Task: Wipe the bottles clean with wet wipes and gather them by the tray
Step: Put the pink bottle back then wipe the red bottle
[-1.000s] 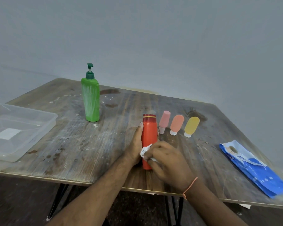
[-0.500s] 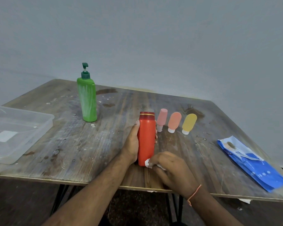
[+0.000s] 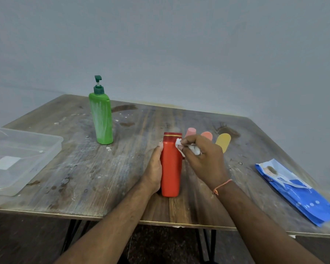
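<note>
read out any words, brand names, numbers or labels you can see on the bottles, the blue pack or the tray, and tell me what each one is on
No text can be read anywhere.
Blue wipes pack: white print and a picture on its face, too blurred to read.
Clear tray: a pale rectangular patch shows inside it, with no readable writing.
Red bottle: gold bands near the cap, no lettering visible.
Green pump bottle: whitish streaks only, no label visible.

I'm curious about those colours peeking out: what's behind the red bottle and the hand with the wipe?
Three small tubes: pink, orange and yellow. The right hand hides their lower parts, so their caps cannot be seen.
</note>
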A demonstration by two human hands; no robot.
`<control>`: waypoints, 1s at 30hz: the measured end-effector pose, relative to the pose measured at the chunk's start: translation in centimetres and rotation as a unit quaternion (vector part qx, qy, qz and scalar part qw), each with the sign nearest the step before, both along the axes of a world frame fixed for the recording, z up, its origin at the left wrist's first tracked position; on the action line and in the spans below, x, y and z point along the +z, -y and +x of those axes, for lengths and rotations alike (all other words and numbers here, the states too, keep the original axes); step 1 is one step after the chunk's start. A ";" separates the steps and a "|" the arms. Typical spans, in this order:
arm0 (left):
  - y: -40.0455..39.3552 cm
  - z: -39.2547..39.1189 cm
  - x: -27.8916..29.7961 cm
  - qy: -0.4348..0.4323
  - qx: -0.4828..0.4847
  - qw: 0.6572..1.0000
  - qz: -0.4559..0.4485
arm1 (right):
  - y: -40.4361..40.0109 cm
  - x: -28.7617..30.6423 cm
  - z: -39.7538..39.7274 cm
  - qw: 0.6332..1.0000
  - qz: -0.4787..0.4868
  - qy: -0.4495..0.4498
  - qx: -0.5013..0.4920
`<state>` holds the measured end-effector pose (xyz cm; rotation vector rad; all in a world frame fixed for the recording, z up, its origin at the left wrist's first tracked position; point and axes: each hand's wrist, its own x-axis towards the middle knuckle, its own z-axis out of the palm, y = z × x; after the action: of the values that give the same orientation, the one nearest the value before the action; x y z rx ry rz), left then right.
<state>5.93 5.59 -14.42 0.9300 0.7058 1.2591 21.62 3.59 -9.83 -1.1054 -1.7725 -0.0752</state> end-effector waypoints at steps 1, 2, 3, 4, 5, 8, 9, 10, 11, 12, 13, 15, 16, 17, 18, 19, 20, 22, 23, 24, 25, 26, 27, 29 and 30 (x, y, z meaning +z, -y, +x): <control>0.0 0.0 0.1 -0.005 -0.004 1.000 0.000 | -0.4 0.4 -0.2 1.000 0.009 -0.016 -0.001; 0.0 0.0 0.0 -0.011 -0.007 1.000 -0.001 | -0.7 0.8 -0.4 0.999 0.014 -0.031 -0.003; 0.0 0.0 0.1 -0.013 -0.010 1.000 0.001 | -0.9 1.0 -0.5 0.999 0.014 -0.042 -0.004; 0.0 -0.1 0.1 -0.012 -0.008 1.000 0.003 | -1.0 1.0 -0.7 0.999 0.013 -0.046 -0.004; 0.0 -0.1 0.0 -0.010 -0.006 1.000 0.004 | -0.9 1.0 -0.9 0.999 0.012 -0.046 -0.004; 0.1 -0.1 -0.1 -0.010 -0.005 1.000 0.000 | 0.0 -0.1 -0.8 0.999 0.010 -0.046 0.001; 0.0 0.0 -0.2 -0.009 -0.005 1.000 0.001 | 0.4 -0.6 -0.7 0.999 0.004 -0.043 0.004; 0.0 0.0 -0.4 -0.008 -0.008 1.000 0.005 | 0.9 -1.2 -0.5 0.999 -0.006 -0.037 0.005; -0.1 0.0 -0.3 -0.006 -0.012 1.000 0.010 | 1.4 -1.8 -0.4 0.999 -0.020 -0.031 0.007; -0.1 -0.1 -0.3 -0.005 -0.015 1.000 0.012 | 2.1 -2.6 -0.2 0.999 -0.035 -0.030 0.011; -0.2 -0.1 -0.3 -0.005 -0.019 1.000 0.013 | 2.8 -3.3 -0.1 0.998 -0.050 -0.032 0.018; -0.3 -0.2 -0.3 -0.009 -0.023 1.000 0.014 | 4.2 -4.5 0.2 0.996 -0.071 -0.032 0.038; -0.5 -0.2 -0.4 -0.012 -0.018 1.000 0.013 | 4.7 -5.0 0.4 0.995 -0.079 -0.026 0.052; -0.6 -0.1 -0.6 -0.016 -0.014 1.000 0.013 | 5.1 -5.4 0.6 0.994 -0.088 -0.019 0.064; -0.6 -0.1 -0.7 -0.018 -0.012 1.000 0.014 | 5.4 -5.6 0.9 0.992 -0.100 -0.012 0.072; -0.6 0.0 -0.7 -0.022 -0.011 1.000 0.015 | 5.7 -5.8 1.2 0.990 -0.115 -0.007 0.077; -0.5 0.1 -0.7 -0.024 -0.010 1.000 0.014 | 6.0 -6.0 1.4 0.988 -0.133 -0.004 0.081; -0.4 0.1 -0.6 -0.027 -0.004 1.000 0.007 | 6.5 -6.4 1.6 0.982 -0.168 -0.008 0.090; -0.3 0.1 -0.3 -0.033 -0.004 0.999 0.005 | 6.6 -6.5 1.6 0.978 -0.184 -0.015 0.095; -0.1 0.1 -0.2 -0.043 -0.008 0.999 0.003 | 6.7 -6.6 1.6 0.975 -0.199 -0.022 0.100; 0.1 0.2 -0.1 -0.055 -0.015 0.998 -0.002 | 6.7 -6.6 1.7 0.972 -0.210 -0.027 0.105; 0.3 0.1 -0.1 -0.066 -0.020 0.998 -0.008 | 6.7 -6.5 1.6 0.969 -0.218 -0.032 0.110; 0.5 0.1 -0.1 -0.074 -0.024 0.997 -0.015 | 6.7 -6.5 1.6 0.967 -0.224 -0.038 0.114; 0.8 0.0 -0.1 -0.080 -0.022 0.997 -0.011 | 6.7 -6.3 1.5 0.963 -0.238 -0.050 0.118; 0.8 -0.3 -0.2 -0.082 -0.017 0.996 0.002 | 6.8 -6.3 1.5 0.961 -0.245 -0.056 0.118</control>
<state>5.65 4.82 -14.61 1.0530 0.8125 1.1636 23.17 -3.17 -16.11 -1.1991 -1.8559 0.5896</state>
